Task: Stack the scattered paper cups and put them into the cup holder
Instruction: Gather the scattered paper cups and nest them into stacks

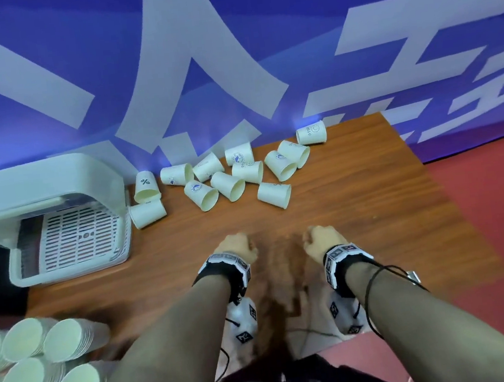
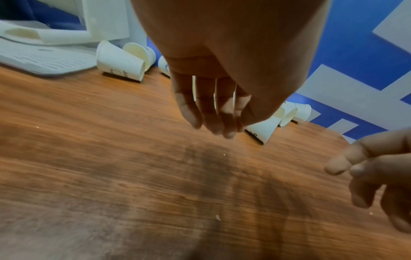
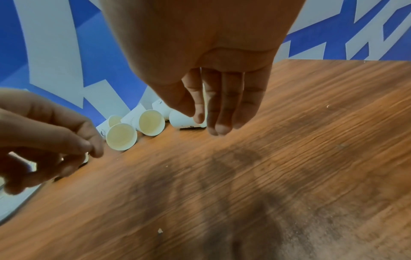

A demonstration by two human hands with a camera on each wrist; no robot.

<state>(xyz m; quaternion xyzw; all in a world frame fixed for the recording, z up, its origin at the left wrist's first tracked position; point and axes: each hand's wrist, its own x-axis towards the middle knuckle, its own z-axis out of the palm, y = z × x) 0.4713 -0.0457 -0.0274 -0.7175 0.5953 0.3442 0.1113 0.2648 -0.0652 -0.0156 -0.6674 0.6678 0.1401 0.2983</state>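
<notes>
Several white paper cups (image 1: pixel 201 195) lie scattered on their sides along the back of the wooden table (image 1: pixel 356 210); two more cups (image 1: pixel 147 213) lie next to the cup holder. The white cup holder (image 1: pixel 65 273) stands at the left with its lid raised over a slatted tray. My left hand (image 1: pixel 238 249) and right hand (image 1: pixel 322 242) hover side by side over the table's middle, short of the cups, fingers loosely hanging and holding nothing. The wrist views show the left fingers (image 2: pixel 211 114) and right fingers (image 3: pixel 222 109) pointing down above bare wood.
Stacks of nested cups (image 1: pixel 29 373) lie at the near left corner. A blue banner wall (image 1: pixel 228 52) rises right behind the cups. The table ends on the right at a red floor (image 1: pixel 496 194).
</notes>
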